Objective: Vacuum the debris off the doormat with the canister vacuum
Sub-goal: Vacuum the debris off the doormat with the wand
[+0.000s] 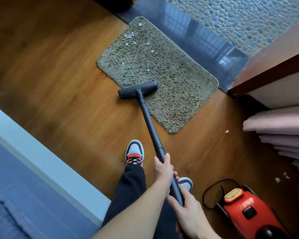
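Floor: doormat past L hand

Nothing legible in the room.
The red canister vacuum standing on the floor has a gold-coloured plate on its top, the one spot that looks like a label, but it is too small and blurred to make out any letters or numbers. The grey, red and black sneaker shows only its colours, with no brand mark that can be read.
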Demonstrator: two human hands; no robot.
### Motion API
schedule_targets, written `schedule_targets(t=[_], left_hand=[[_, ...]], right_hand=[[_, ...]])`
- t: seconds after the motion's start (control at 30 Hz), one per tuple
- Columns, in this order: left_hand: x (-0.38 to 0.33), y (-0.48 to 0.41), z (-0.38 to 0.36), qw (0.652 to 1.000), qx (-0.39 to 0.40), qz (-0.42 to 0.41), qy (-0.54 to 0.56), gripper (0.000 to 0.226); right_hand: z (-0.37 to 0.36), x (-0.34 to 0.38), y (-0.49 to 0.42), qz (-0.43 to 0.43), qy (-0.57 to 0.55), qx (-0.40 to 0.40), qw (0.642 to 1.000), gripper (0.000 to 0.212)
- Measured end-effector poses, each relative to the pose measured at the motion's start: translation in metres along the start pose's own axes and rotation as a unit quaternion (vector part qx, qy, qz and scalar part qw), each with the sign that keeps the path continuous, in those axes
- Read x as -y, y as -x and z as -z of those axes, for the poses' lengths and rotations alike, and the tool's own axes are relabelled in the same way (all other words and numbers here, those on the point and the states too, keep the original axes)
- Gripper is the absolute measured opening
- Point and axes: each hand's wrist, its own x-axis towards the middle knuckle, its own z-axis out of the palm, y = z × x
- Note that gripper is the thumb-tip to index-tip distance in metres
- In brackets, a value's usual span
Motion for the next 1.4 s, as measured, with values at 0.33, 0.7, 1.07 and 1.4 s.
schedule_targets(t=[0.33,0.7,1.07,1.4], left_hand=[[-0.102,-0.048,0.036,0.999,-0.004,-0.025,0.023,0.031],[-0.207,-0.092,0.052,0.999,0.008,-0.039,-0.013,0.033],[-0.131,-0.061,0.038,0.999,-0.003,0.009,-0.053,0.048],[-0.167,-0.082,0.047,0.999,-0.027,-0.031,-0.035,0.039]], right_hand=[[-0.019,0.094,-0.054,0.035,-0.028,0.021,0.999,0.024],[-0.021,0.195,-0.105,0.028,-0.076,0.015,0.997,0.015],[-0.017,0.133,-0.061,-0.006,-0.03,0.013,0.999,0.033],[-0.024,0.163,-0.086,0.016,-0.037,0.004,0.999,0.022]])
